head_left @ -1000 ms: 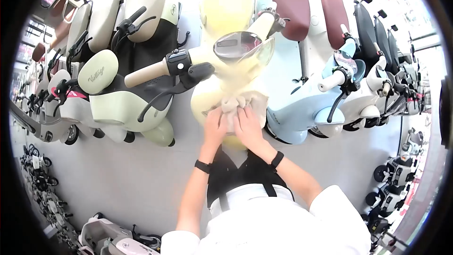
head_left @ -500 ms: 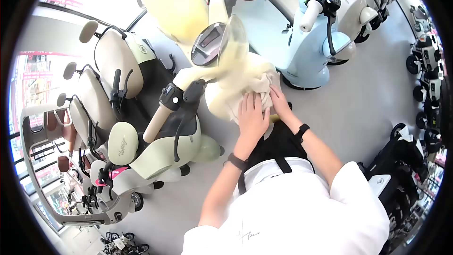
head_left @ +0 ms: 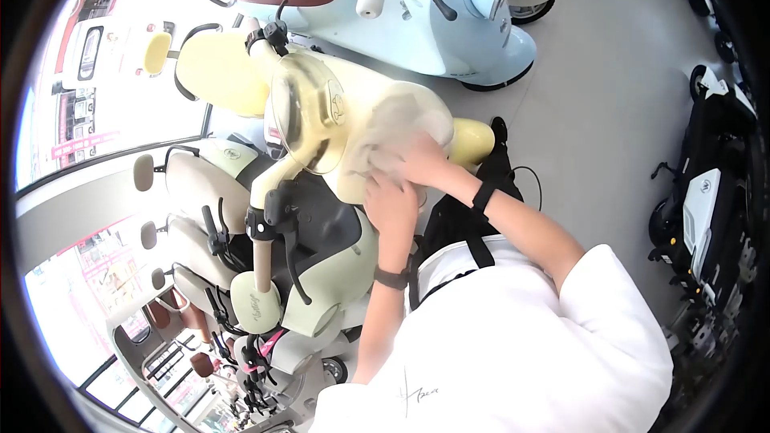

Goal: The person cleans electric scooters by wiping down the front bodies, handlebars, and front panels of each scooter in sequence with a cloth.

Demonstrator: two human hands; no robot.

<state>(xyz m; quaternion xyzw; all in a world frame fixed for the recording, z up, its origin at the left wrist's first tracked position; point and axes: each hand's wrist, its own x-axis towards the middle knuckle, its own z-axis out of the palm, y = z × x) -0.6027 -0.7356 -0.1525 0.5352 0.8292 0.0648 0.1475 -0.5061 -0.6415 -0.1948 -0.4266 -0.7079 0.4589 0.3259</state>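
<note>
A pale beige cloth [head_left: 387, 135], smeared by motion, lies against the front panel of a yellow scooter [head_left: 341, 180]. My right hand [head_left: 425, 162] presses on the cloth with its fingers closed into it; they are blurred. Just below and to the left, my left hand [head_left: 391, 207] rests on the panel by the cloth's lower edge, fingers laid out against the surface. Whether its fingertips touch the cloth, I cannot tell. The scooter's clear windscreen [head_left: 309, 112] stands beyond the cloth.
A light blue scooter [head_left: 449, 40] is parked beyond the yellow one. To the left, a pale green scooter [head_left: 321, 321] and several beige-seated ones stand close together. A black and white scooter [head_left: 698, 208] is at the right, across the grey floor [head_left: 593, 128].
The view has turned, so the yellow scooter appears lower and further left. My right hand has moved across the panel with the cloth; my left hand has slid from the cloth's middle towards its lower edge.
</note>
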